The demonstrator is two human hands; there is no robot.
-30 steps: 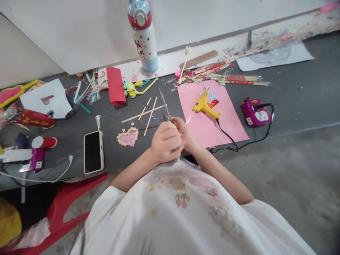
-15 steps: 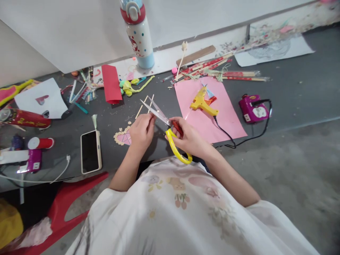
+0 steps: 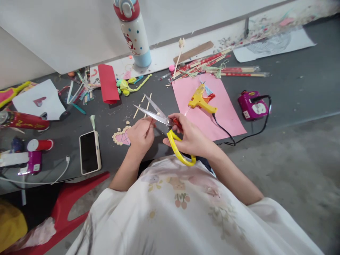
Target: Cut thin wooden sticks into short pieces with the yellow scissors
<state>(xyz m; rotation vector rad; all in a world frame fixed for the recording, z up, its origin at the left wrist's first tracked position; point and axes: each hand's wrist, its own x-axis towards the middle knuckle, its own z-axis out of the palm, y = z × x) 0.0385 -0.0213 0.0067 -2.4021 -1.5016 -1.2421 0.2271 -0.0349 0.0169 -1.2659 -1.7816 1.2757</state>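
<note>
A pair of scissors (image 3: 156, 115) with yellow handles is in my right hand (image 3: 187, 136), its blades spread apart and pointing to the far left. My left hand (image 3: 142, 134) is closed in a pinch just beside the lower blade; whatever lies between its fingertips is hidden. Partly behind that hand rests a pink heart-shaped piece (image 3: 121, 136) edged with small pale wooden bits. Thin wooden sticks (image 3: 139, 106) lie on the dark table beyond the blades.
A yellow glue gun (image 3: 200, 101) rests on pink paper (image 3: 228, 120), its cord running to a purple power socket (image 3: 253, 105). A bottle (image 3: 135, 39) stands at the back. To the left are a phone (image 3: 89, 152), a red can (image 3: 23, 120) and red folded paper (image 3: 108, 83).
The scissor blades have spread wider, and the handles have moved further apart in my right hand. My left hand keeps its pinch in nearly the same place. The view has shifted slightly.
</note>
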